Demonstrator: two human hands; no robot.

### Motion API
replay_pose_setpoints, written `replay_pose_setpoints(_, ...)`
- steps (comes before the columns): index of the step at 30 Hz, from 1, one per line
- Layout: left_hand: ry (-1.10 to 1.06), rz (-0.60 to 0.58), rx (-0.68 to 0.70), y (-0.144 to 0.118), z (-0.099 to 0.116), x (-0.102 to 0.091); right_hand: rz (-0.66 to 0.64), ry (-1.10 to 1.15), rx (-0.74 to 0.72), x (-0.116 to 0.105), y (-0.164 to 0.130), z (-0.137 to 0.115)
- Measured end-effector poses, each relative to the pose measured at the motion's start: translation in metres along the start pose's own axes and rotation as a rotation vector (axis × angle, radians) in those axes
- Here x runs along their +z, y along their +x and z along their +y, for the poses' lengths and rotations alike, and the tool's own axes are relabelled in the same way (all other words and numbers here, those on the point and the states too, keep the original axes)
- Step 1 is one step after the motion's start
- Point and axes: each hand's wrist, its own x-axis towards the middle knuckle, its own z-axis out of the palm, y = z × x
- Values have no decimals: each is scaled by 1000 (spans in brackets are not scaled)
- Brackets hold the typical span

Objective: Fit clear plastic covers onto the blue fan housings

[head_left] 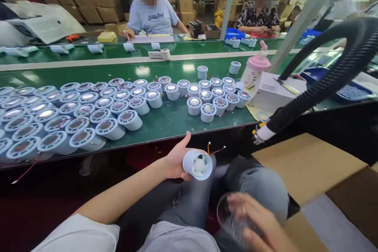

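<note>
Fan unit (195,165), pale blue, cylindrical, white blades (200,165) inside, thin wires (217,152)

The light-blue fan housing (189,164) was a short, smooth cylinder, lying tilted on its side in the left hand (176,162). Its open end faced back toward the wearer and a little to the right, showing a white fan (200,165) with a rounded hub and curved blades. Two thin leads (216,152), one yellowish-orange and one red, rose from the upper right of the rim, each ending in a small pale plug. The right hand (261,220) held a clear, round-rimmed piece (225,220), blurred, its full shape hard to tell.
</note>
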Motion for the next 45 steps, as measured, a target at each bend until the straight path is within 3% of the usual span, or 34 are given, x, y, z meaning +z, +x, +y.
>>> replay_pose_setpoints(4,296,-2,-123,21,-9,14,215,-529,-113,-14,30,10)
replay_pose_setpoints(7,593,-45,-82,23,-11,27,257,-752,-42,-15,50,10)
replay_pose_setpoints(9,795,-41,24,17,-11,35,238,-711,26,-15,55,11)
replay_pose_setpoints(12,1182,62,346,5,-13,43,156,-447,80,-18,52,11)
replay_pose_setpoints(14,1285,133,534,1,-16,45,115,-273,106,-21,49,9)
replay_pose_setpoints(19,1181,193,728,8,-28,32,220,-32,179,-22,48,2)
replay_pose_setpoints(23,1158,142,828,20,-34,20,327,101,214,-20,51,4)
replay_pose_setpoints(28,1098,-74,722,25,-37,21,428,436,335,-21,50,15)
replay_pose_setpoints(31,922,-67,590,24,-38,26,436,583,324,-24,47,19)
replay_pose_setpoints(35,618,-34,501,21,-39,29,320,303,144,-27,39,20)
replay_pose_setpoints(38,536,-56,436,17,-40,29,295,90,68,-26,33,20)
replay_pose_setpoints(45,722,-56,486,6,-35,31,230,291,118,-27,29,20)
